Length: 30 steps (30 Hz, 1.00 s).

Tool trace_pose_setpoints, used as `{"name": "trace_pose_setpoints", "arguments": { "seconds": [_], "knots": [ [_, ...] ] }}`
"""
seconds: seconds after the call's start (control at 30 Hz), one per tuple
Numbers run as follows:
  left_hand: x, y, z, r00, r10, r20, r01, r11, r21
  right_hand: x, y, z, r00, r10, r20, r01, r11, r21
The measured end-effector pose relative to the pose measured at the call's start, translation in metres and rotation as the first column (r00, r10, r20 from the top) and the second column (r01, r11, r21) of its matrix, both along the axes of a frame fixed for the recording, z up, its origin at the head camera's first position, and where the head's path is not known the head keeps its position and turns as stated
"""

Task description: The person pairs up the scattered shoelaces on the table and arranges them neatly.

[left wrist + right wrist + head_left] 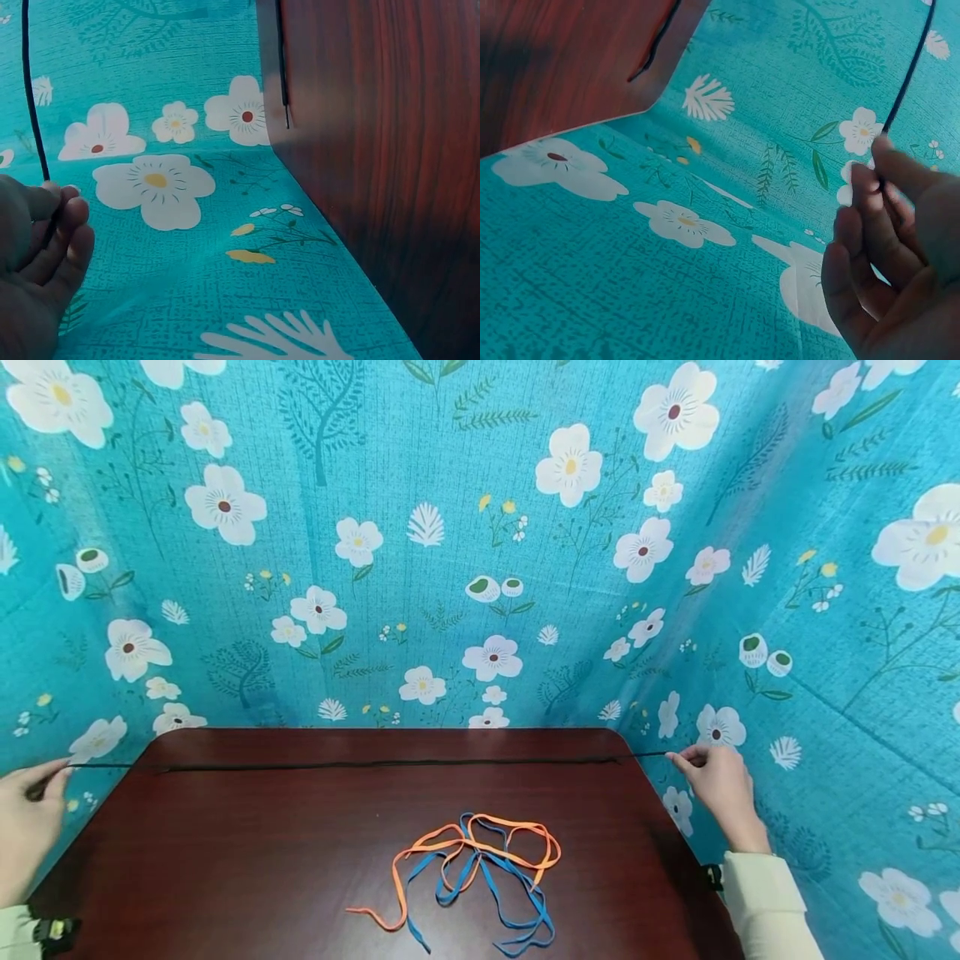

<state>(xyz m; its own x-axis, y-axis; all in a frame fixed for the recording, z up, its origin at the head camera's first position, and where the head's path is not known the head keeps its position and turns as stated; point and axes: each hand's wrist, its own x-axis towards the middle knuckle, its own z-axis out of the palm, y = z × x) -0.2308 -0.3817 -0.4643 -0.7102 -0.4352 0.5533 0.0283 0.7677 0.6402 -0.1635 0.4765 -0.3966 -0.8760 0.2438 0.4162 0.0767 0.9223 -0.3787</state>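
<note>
Between thumb and fingers, my left hand (pixel 28 822) pinches one end of a thin black shoelace (pixel 101 766). The other end is pinched by my right hand (pixel 722 787). The lace runs taut and nearly level across the far part of the table, reaching past both side edges. Both wrist views show a second black lace (pixel 282 56) lying on the table top, its tips near the edges; in the head view the held lace overlaps it. Nearer the front lie an orange shoelace (pixel 399 893) and a blue shoelace (pixel 491 887), loosely tangled together.
The dark red-brown table (pixel 225 860) has rounded far corners. A teal flowered cloth (pixel 420 610) hangs behind it and along both sides, close to its edges. Each wrist wears a dark strapped device (pixel 56 933) below a pale sleeve (pixel 768 893).
</note>
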Motion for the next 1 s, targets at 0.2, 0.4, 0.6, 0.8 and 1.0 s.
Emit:
{"name": "trace_pose_setpoints", "arguments": {
  "seconds": [0.2, 0.4, 0.6, 0.8, 1.0],
  "knots": [
    [-0.006, 0.002, -0.003, 0.999, -0.03, -0.017, 0.029, 0.997, -0.078, -0.009, 0.003, -0.005, 0.999, 0.002, -0.034, 0.0, 0.998, 0.059],
    [-0.016, -0.005, -0.01, 0.997, -0.029, 0.077, 0.035, 0.996, -0.078, -0.02, 0.008, -0.013, 1.0, 0.012, -0.015, -0.011, 0.997, 0.076],
    [-0.023, -0.002, -0.017, 0.994, -0.021, 0.109, 0.035, 0.991, -0.126, -0.03, 0.012, -0.026, 0.999, 0.03, 0.031, -0.033, 0.994, 0.101],
    [-0.031, -0.002, -0.029, 0.985, -0.028, 0.172, 0.062, 0.979, -0.193, -0.039, 0.009, -0.042, 0.989, 0.041, 0.143, -0.055, 0.994, 0.097],
    [-0.042, -0.005, -0.041, 0.948, -0.056, 0.313, 0.111, 0.981, -0.161, -0.05, 0.009, -0.06, 0.977, 0.045, 0.207, -0.074, 0.989, 0.131]
  ]
}}
